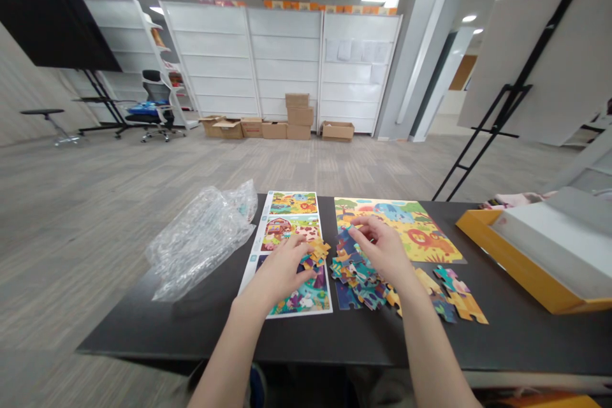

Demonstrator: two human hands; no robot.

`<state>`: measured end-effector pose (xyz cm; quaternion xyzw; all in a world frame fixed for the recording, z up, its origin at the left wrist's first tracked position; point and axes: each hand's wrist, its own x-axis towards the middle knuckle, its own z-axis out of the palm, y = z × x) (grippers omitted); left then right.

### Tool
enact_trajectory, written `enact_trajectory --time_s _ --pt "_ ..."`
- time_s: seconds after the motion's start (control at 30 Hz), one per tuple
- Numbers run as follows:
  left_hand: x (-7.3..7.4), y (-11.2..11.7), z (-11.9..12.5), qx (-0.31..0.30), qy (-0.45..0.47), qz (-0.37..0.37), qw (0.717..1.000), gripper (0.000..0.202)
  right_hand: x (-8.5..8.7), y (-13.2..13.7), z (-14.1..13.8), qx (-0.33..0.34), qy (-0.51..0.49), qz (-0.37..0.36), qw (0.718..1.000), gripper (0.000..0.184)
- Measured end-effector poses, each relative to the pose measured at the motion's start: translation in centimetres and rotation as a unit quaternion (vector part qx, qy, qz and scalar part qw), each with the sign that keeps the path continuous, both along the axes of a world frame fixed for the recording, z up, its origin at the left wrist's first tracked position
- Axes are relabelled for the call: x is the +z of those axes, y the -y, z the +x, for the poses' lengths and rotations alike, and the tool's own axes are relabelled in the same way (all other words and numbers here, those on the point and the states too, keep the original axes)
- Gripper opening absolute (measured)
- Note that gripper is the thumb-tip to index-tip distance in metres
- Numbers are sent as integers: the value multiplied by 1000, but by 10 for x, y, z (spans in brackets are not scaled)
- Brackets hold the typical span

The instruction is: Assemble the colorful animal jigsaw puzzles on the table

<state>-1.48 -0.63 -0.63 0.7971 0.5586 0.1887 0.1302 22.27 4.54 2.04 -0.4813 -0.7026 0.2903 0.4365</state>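
My left hand (280, 271) is over the printed picture sheet (246, 280), its thumb and fingers curled around a few orange puzzle pieces (319, 251). Between the thumb and fingertips of my right hand (382, 252) is a dark blue puzzle piece (346, 241). Directly below that hand lies a loose heap of mixed puzzle pieces (361, 277), partly covered by my wrist. Behind it, a yellow animal puzzle picture (425, 233) with a lion and an elephant lies flat. More pieces (461, 296) are scattered right of my right forearm.
Crumpled clear plastic wrap (201, 239) covers the table's left end. An orange-edged open box (535, 268) with a white inside occupies the right side of the black table (191, 331). Cardboard boxes (299, 118) and white shelving stand far back across the floor.
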Motion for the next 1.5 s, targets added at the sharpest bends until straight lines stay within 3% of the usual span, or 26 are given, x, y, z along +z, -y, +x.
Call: enact_trajectory --time_s 0.33,0.7,0.9,1.27,1.37,1.5 --pt "0 0 5 -2 -40 24 999 20 -2 0 1 10 22 7 1000 30" --pt "-3 -3 4 -16 -1 37 999 26 3 4 -1 45 10 4 999 25" --pt "-4 -3 5 -8 -13 42 999 34 3 6 -1 82 5 -4 997 25" --pt "1 1 12 -9 -65 63 996 26 6 9 0 104 15 -18 994 27" --pt "1 0 13 -2 -73 62 995 26 7 11 2 132 15 -36 990 27" --pt "0 -2 14 17 -91 54 994 29 12 19 3 228 78 -82 967 22"
